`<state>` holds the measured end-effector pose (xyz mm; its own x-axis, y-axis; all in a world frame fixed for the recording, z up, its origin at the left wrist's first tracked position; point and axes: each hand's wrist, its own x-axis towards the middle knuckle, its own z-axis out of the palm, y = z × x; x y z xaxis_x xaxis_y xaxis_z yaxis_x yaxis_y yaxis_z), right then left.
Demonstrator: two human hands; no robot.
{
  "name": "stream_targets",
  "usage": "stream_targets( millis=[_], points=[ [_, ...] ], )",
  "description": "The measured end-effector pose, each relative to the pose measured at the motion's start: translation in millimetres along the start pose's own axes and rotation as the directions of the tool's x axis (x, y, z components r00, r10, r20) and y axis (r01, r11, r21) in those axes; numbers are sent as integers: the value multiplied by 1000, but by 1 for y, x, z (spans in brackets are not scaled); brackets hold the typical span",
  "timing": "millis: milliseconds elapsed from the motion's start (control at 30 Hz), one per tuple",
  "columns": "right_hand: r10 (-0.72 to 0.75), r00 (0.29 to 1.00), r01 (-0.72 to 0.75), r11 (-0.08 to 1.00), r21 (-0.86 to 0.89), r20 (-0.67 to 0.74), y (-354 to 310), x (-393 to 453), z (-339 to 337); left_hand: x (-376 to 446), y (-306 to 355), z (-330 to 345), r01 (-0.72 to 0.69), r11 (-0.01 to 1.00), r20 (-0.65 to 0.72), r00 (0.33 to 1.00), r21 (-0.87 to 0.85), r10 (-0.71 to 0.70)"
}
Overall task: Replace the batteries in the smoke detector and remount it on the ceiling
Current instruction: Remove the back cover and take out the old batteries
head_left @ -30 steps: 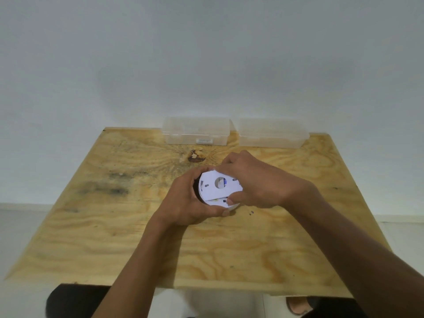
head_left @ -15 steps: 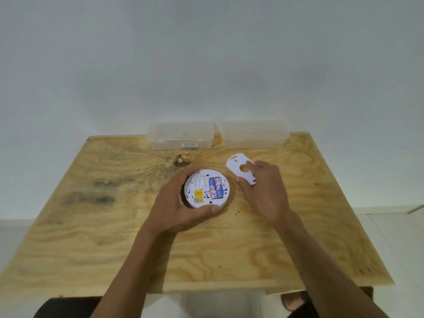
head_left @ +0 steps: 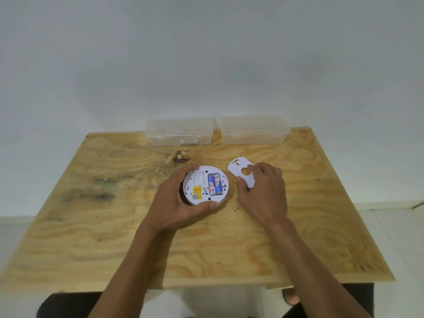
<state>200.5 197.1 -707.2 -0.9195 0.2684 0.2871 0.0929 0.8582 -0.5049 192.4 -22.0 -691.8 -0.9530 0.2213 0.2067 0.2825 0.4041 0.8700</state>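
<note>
A round white smoke detector (head_left: 202, 177) lies back side up on the plywood table (head_left: 114, 226). Two blue batteries (head_left: 214, 184) sit side by side in its open compartment, beside a yellow label. My left hand (head_left: 174, 203) cups the detector from the left and front. The flat white mounting plate (head_left: 241, 175), with a round hole in it, lies on the table to the detector's right. My right hand (head_left: 263, 191) has its thumb and fingers on that plate.
Two clear plastic boxes stand at the table's far edge against the wall: the left box (head_left: 180, 131) and the right box (head_left: 254, 130). A dark knot (head_left: 181, 157) marks the wood just beyond the detector.
The mounting plate has come off the detector. My right hand carried it to the right and set it on the table, which exposes the batteries. My left hand stays on the detector.
</note>
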Motion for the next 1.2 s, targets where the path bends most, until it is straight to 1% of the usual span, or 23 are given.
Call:
stream_targets(
  millis=[100, 167, 233, 267, 333, 367, 400, 467, 567, 633, 733, 767, 833, 933, 1000, 1100, 1200],
  points=[
    [7, 1000, -7, 1000, 5, 3, -1, 0, -1, 0, 0, 0, 11, 1000, 4, 1000, -1, -11],
    [-6, 998, 11, 996, 87, -56, -5, -1, -4, -1, 0, 0, 16, 1000, 6, 1000, -13, -15],
    [-101, 989, 124, 966, 226, -111, -12, -2, -11, -1, 2, 0, 16, 1000, 6, 1000, -19, -16],
    [-178, 979, 198, 942, 273, -96, -17, -3, -16, -1, 2, -1, 14, 1000, 6, 1000, -16, -14],
    [-356, 934, 332, 892, 306, 23, -27, -3, -22, -1, 1, 0, 5, 1000, 2, 1000, -10, -5],
    [-417, 903, 370, 878, 304, 107, -31, -1, -23, 0, 0, 1, 1, 1000, 0, 1000, -10, -1],
    [-449, 874, 387, 875, 290, 187, -34, 0, -23, -1, 0, 1, -5, 1000, -4, 1000, -10, 5],
    [-460, 840, 403, 884, 236, 288, -38, 4, -24, -1, 0, 2, -9, 1000, -9, 1000, -15, 9],
    [-474, 807, 457, 879, 138, 353, -45, 9, -28, 0, -1, 1, -4, 1000, -11, 1000, -19, 4],
    [-496, 777, 515, 855, 62, 388, -47, 12, -28, 0, -1, 1, -3, 1000, -8, 1000, -15, 3],
    [-570, 732, 625, 780, -35, 375, -47, 10, -23, 0, 1, 1, -8, 1000, -1, 1000, -22, 8],
    [-588, 727, 645, 761, -61, 354, -45, 9, -22, 0, 0, 1, -10, 1000, 0, 1000, -24, 10],
    [-625, 728, 666, 742, -78, 282, -42, 4, -19, 1, -2, 2, -7, 1000, 7, 1000, -26, 7],
    [-679, 711, 701, 704, -114, 181, -39, -4, -19, 2, -4, 3, 1, 1000, 15, 1000, -19, -1],
    [-691, 708, 705, 700, -113, 146, -37, -6, -17, 2, -3, 3, 3, 1000, 12, 1000, -20, -3],
    [-680, 720, 692, 717, -78, 141, -34, -6, -16, 2, -4, 3, 5, 1000, 5, 1000, -27, -5],
    [-689, 697, 708, 705, -40, 197, -32, -2, -20, 2, -4, 3, 3, 1000, 5, 1000, -27, -3]
  ],
)
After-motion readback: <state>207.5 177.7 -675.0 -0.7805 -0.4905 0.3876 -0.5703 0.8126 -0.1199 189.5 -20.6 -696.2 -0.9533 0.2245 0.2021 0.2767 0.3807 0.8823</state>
